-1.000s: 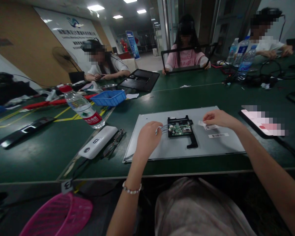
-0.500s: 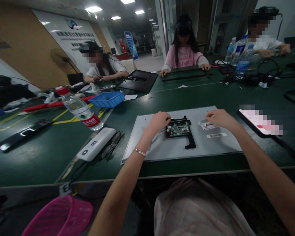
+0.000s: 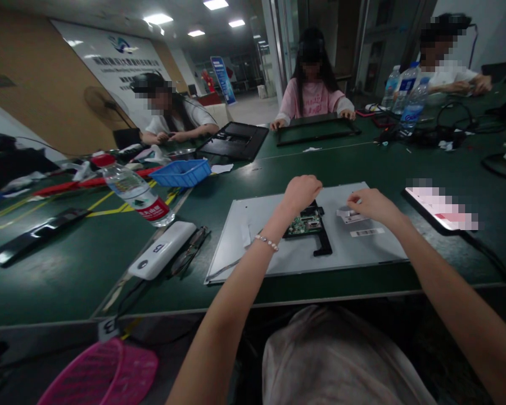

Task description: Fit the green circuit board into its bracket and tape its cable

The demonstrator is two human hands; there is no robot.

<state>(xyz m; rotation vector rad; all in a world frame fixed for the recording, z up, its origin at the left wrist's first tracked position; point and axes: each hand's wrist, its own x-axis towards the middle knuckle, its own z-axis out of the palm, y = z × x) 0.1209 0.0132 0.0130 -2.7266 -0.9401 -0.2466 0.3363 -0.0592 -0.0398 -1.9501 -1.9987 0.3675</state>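
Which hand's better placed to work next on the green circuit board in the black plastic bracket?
Left, likely: the left hand appears over the black plastic bracket around the green circuit board. The right hand is off to the right, at a white printed label; grip unclear.

Grey panel lay flat on the desk, long side roughly parallel to the desk's front edge. Black bracket sat near its middle, hooked arm toward the near side, green circuit board seated in it; left part of both hidden. Barcode label was flat, right of bracket. Whitish label just beyond it. Thin cable at panel's near-left corner.
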